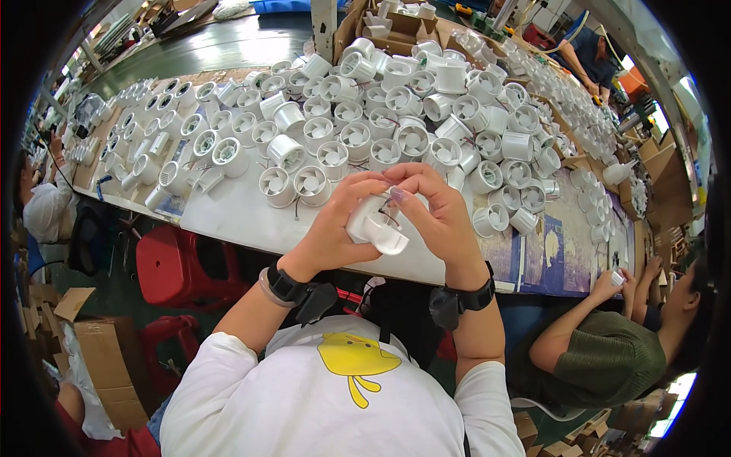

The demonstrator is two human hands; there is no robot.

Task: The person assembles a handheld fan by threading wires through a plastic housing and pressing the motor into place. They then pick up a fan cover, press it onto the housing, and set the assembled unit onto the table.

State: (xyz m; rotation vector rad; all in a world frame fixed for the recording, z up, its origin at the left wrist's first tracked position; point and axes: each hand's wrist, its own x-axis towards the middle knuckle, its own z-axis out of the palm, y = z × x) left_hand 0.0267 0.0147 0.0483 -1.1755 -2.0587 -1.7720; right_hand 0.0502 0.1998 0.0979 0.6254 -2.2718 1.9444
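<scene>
Above the near edge of the table, both hands hold a small white plastic fan housing (pixel 387 238) with a curved, spout-like part turned toward me. My left hand (pixel 333 228) wraps round its left side, thumb underneath. The fingers of my right hand (pixel 440 215) are bent over its top right, thumb and fingertips pinching close to thin dark wires (pixel 386 214). The fingertips of both hands meet at the top, so part of the housing is hidden. Just beyond stand two round white fan units (pixel 311 186) with blades showing.
A large heap of white fan units (pixel 411 99) covers the far part of the table (pixel 236 217). More units (pixel 172 178) spread to the left. Red stools (pixel 179 266) stand below left. A co-worker in a green top (pixel 609 350) handles a small white part at the right.
</scene>
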